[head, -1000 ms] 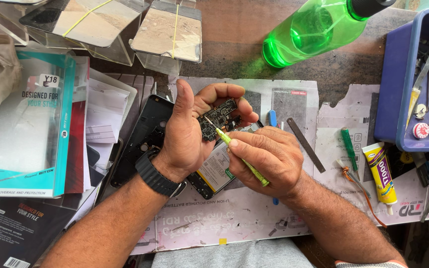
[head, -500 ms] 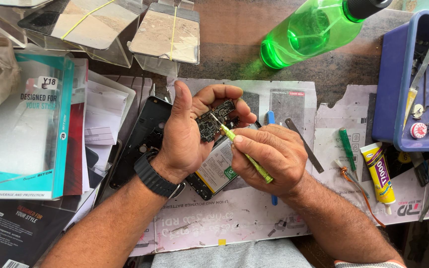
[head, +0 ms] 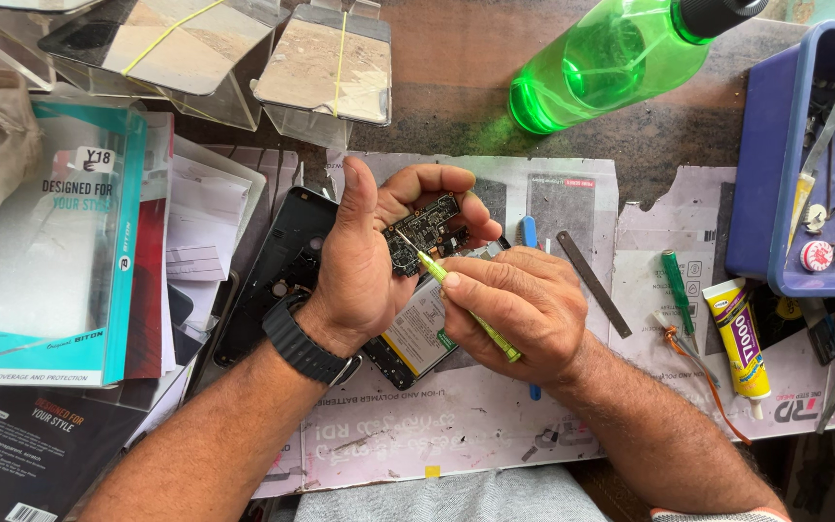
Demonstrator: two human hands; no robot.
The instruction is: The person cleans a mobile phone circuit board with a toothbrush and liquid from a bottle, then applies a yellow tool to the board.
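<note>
Above the paper-covered worktop (head: 495, 425), the left hand (head: 359, 261) has its grip clamped on a small dark circuit board (head: 427, 230); the right hand (head: 514, 309) pinches a slim yellow-green screwdriver (head: 461, 302), tip on the board; a slip could gouge components or flick a screw loose; the contact point is too small to read, and the opened phone (head: 417, 338) beneath is mostly hidden.

One circuit board (head: 427, 230); two screwdrivers (head: 456, 295) (head: 676, 290); one green bottle (head: 611, 63); one glue tube (head: 741, 333).
</note>
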